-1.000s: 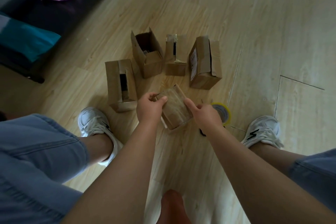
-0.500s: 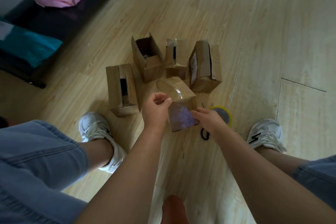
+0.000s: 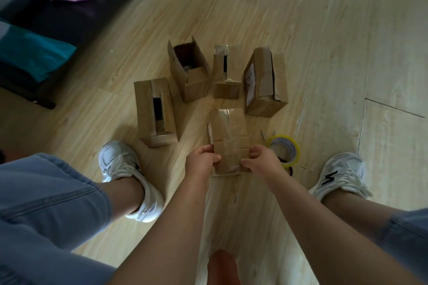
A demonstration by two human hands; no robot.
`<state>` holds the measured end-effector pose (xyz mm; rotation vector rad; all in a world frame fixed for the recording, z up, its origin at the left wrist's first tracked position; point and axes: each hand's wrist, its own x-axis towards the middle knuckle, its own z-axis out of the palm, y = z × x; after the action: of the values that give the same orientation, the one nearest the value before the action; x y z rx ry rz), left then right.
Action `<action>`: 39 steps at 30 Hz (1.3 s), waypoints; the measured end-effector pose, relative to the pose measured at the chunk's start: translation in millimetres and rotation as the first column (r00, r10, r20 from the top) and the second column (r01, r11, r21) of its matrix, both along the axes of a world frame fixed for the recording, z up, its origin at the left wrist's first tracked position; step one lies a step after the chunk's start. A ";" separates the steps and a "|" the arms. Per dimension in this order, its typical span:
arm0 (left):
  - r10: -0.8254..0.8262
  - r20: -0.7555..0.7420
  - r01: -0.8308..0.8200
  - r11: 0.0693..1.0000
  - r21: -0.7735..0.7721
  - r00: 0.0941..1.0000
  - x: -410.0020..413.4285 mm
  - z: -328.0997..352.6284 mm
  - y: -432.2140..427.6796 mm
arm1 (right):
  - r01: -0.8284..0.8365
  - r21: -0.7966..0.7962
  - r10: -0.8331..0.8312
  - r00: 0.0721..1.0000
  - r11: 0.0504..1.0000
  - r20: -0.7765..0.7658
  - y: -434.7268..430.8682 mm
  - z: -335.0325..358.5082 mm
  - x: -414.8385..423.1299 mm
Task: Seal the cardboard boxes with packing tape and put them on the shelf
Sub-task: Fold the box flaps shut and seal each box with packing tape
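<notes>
Both hands are clamped on the near end of the held box (image 3: 229,136). The left hand (image 3: 202,161) takes its left edge and the right hand (image 3: 260,160) its right edge, fingers curled round the sides. Neither hand is spread. Whether the box rests on the floor (image 3: 324,30) or is raised just clear of it cannot be told.

Location: the held box sits mid-floor between the person's shoes, its long axis running near to far. Glossy tape strips cross its top face. A loose flap or tape edge stands out on its left side.

Handling, as judged: a small corrugated carton, probably light, stiff at edges and corners, yielding in mid-panel. The taped faces look slick. The best hold is across two opposite side walls near the corners, as now, and not on the flaps.

Surroundings: four more cartons stand just beyond.
- The left box (image 3: 155,111) and the middle box (image 3: 225,71) show a dark gap along the seam and are judged unsealed.
- The open box (image 3: 188,69) has its flaps up.
- The right box (image 3: 264,83) bears a label.

A tape roll (image 3: 283,150) lies just right of the right hand, with scissors (image 3: 262,134) partly hidden beside it. A dark low unit (image 3: 58,18) at far left is possibly the shelf, but this is unconfirmed.
</notes>
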<state>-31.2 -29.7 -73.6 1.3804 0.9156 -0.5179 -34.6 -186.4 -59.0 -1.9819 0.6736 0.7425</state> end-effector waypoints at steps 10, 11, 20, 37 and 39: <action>-0.192 -0.117 0.206 0.971 0.119 0.974 -0.4 -18.2 9.3 | -0.067 -0.184 0.097 0.983 0.981 0.158 9.6 1.1 6.0; -0.215 -0.154 0.233 0.966 0.112 0.965 -2.3 -19.7 10.5 | -0.090 -0.206 0.125 0.978 0.974 0.166 9.7 1.4 5.6; -0.174 -0.188 0.160 0.983 -0.088 0.967 -4.5 -23.3 5.2 | -0.089 -0.245 0.139 0.971 0.965 0.196 -4.5 6.8 2.9; 0.017 -0.120 -0.027 0.996 -0.083 0.993 4.5 -13.9 14.4 | 0.138 0.277 -0.119 0.989 0.951 -0.084 -30.6 3.6 13.8; 0.015 -0.103 -0.031 0.988 -0.149 0.995 7.7 -11.3 23.0 | 0.229 0.488 -0.188 0.973 0.842 -0.131 -38.3 3.8 12.5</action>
<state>-23.6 -6.7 -84.9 1.2143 0.9537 -0.6318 -22.1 -224.8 -55.2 -1.3843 0.6514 0.7718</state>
